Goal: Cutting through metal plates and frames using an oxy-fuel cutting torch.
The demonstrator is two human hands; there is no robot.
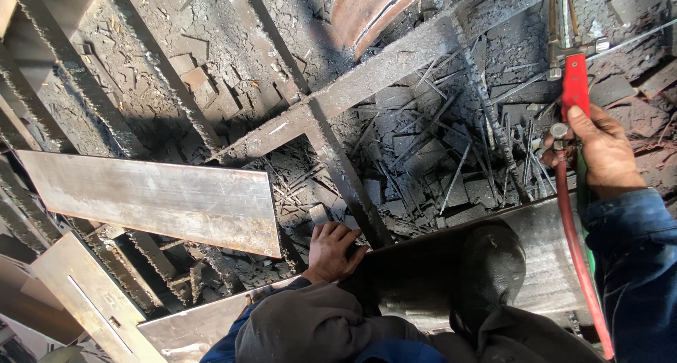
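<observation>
head view: the right hand (601, 151) grips the red handle of a cutting torch (575, 81), fingers wrapped tight around it and thumb laid along the top, likely to steady the tip over the scrap-strewn grate. a red hose (575, 243) trails from the handle down past the blue sleeve. the left hand (333, 250) rests on the edge of a steel plate (543, 257) beside a dark boot (486, 264), fingers curled down and pressed together, seemingly bracing the body. another flat steel plate (162, 197) lies across the grate bars to the left.
</observation>
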